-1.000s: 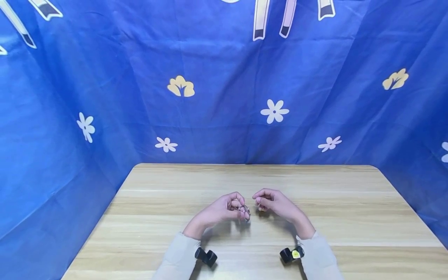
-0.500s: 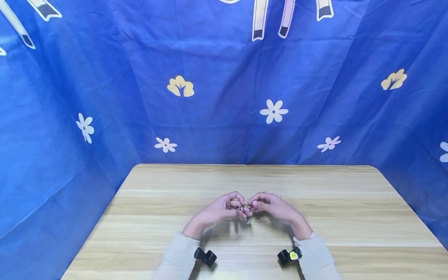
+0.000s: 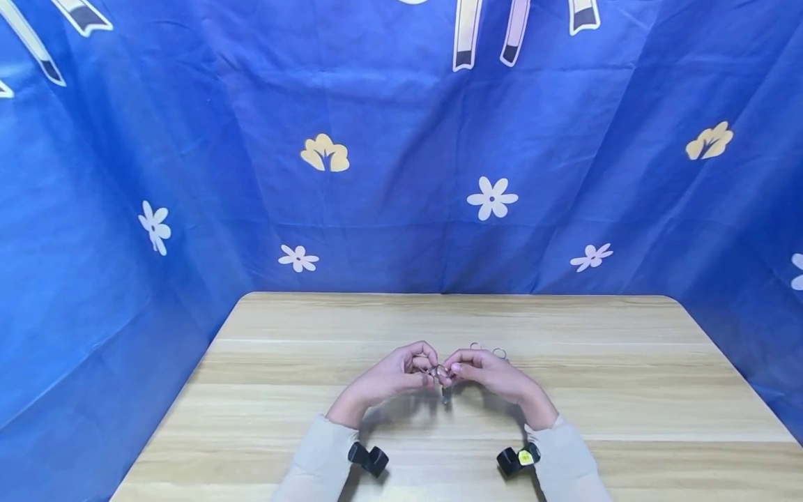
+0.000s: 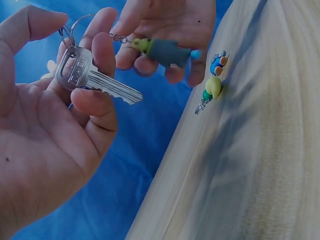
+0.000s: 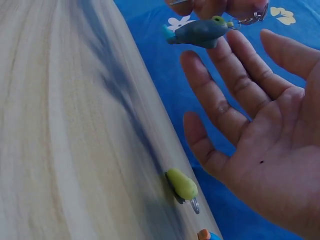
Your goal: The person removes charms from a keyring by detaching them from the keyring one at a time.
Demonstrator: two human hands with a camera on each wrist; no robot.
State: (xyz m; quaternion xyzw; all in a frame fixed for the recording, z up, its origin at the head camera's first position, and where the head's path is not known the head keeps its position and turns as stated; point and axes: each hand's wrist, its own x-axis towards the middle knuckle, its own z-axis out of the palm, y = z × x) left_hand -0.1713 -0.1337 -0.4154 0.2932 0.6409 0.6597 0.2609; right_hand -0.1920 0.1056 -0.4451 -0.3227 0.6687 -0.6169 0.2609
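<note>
My left hand holds a metal key ring in its curled fingers, above the table. From the ring hangs a silver key, flat across the fingers in the left wrist view. A short chain leads from the ring to a bird-like charm, dark grey with a yellow-green head and light blue tip. Close beside it is my right hand, its palm and loosely spread fingers showing in the right wrist view. Its thumb and index tips stand apart, right by the chain.
On the wood table, just beyond the right hand, two metal rings show. The wrist views show a yellow charm and a blue-and-orange charm lying there. A blue patterned curtain surrounds the table.
My right hand has moved left to meet the left hand at the key ring, uncovering the two rings behind it. The left hand stays almost in place; the hanging charm shows more below it.
</note>
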